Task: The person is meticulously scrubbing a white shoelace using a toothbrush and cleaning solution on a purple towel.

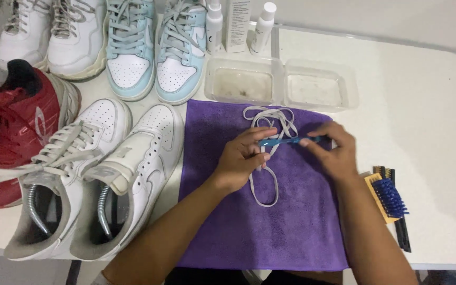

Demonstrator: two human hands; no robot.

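At centre frame, left hand (pixel 241 158) and right hand (pixel 333 150) pinch a blue toothbrush (pixel 286 141) over the white shoelace (pixel 267 158); loose grip could drop it

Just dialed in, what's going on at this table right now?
A person is working over a purple towel on a white table. The left hand pins a white shoelace on the towel, while the right hand holds a thin blue brush across it. A clear twin-compartment tray sits just behind, spray bottles beyond it. Several pairs of sneakers line the left side. More brushes lie at the right.
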